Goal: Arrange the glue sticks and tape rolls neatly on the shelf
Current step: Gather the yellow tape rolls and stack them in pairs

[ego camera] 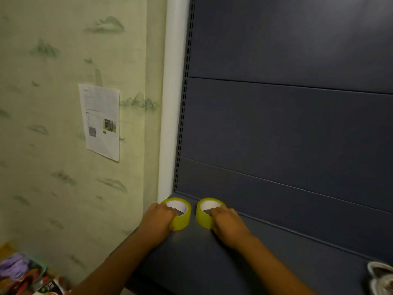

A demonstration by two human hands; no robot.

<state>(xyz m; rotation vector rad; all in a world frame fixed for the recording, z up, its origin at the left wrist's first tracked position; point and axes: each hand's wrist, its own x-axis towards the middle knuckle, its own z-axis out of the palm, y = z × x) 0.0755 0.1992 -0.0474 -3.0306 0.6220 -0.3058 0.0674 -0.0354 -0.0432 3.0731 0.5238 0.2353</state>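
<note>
Two yellow-green tape rolls with white cores lie flat, side by side, at the back left corner of the dark blue shelf [244,252]. My left hand [158,220] grips the left tape roll [182,218], fingers hooked into its core and thumb on the outer side. My right hand [227,222] grips the right tape roll [202,216] the same way. A small gap separates the rolls. No glue sticks are in view.
The shelf's dark blue back panel [287,124] rises behind the rolls, with a slotted upright and a white post [172,103] at its left. A papered wall with a printed sheet [101,122] lies left. Colourful packages [23,277] sit bottom left; a whitish object [380,277] bottom right.
</note>
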